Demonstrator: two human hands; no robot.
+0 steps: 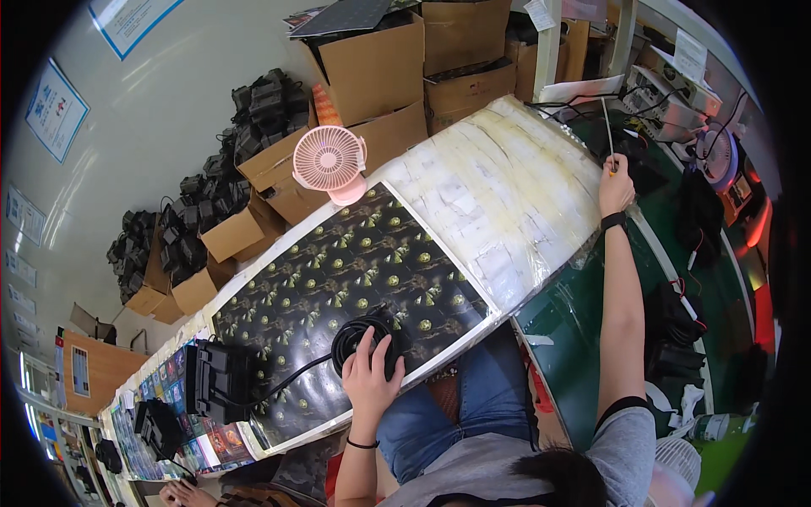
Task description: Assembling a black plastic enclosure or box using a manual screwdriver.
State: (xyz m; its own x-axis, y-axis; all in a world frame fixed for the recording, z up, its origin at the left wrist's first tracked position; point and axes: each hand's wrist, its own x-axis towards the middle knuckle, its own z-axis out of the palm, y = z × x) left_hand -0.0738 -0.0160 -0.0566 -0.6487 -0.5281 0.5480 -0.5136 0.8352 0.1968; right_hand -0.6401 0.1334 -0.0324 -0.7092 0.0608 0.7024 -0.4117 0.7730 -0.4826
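Head view: The left hand was laid over a coiled black cable, palm down, with the fingers extended across the near part of the ring. The coil lay directly beneath and around the fingertips, its far edge exposed beyond them. Whether the fingers gripped any strand could not be told, as the underside was hidden.

From the coil, a single length of cable ran leftward to a black box-shaped device. Coil and device were seated on a dark patterned mat.

The right hand, well apart at the far right of the white-covered table, was closed around a thin rod-like tool. The shaft projected forward from the fist; its yellow handle portion appeared to be mostly enclosed.
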